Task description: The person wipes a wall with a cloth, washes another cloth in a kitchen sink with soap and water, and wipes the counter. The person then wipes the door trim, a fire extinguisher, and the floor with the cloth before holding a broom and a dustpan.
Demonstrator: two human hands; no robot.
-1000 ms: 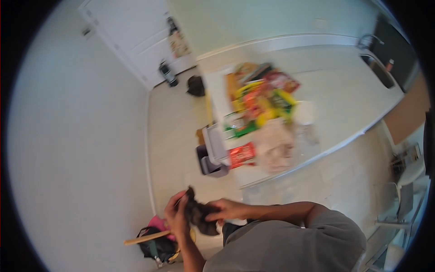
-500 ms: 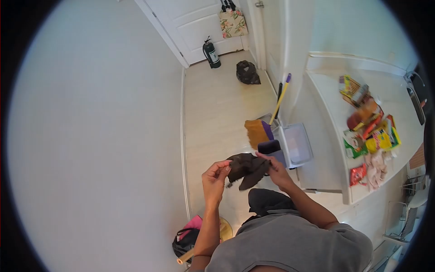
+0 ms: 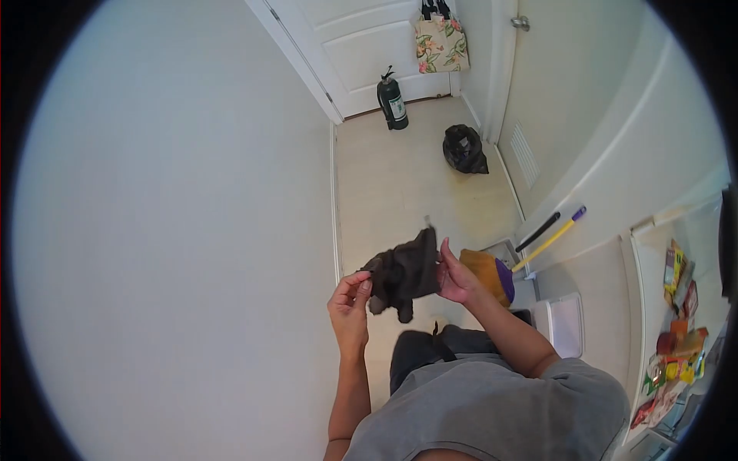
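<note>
Between my two hands hangs a dark, thin, crumpled bag [image 3: 403, 269], which looks like plastic. My left hand [image 3: 351, 307] is closed, pinching its left edge between thumb and fingertips. At the opposite edge is my right hand [image 3: 459, 280], its thumb raised away from the bag. The right fingers curl against the bag and are partly hidden by it. The bag's upper right corner points upward, and loose lumps dangle from its lower left side.
A broom [image 3: 488, 276] with yellow bristles stands right of my hands, beside a white bin [image 3: 565, 323]. Colourful food packets [image 3: 680, 361] lie on the counter at right. A full black bag [image 3: 463, 150] and a fire extinguisher [image 3: 392, 101] stand near the door [image 3: 361, 54].
The view has turned right, then the counter and bin sit further right and lower. The bag has been spread wider and its right edge lifted. My right thumb has come away from the bag.
</note>
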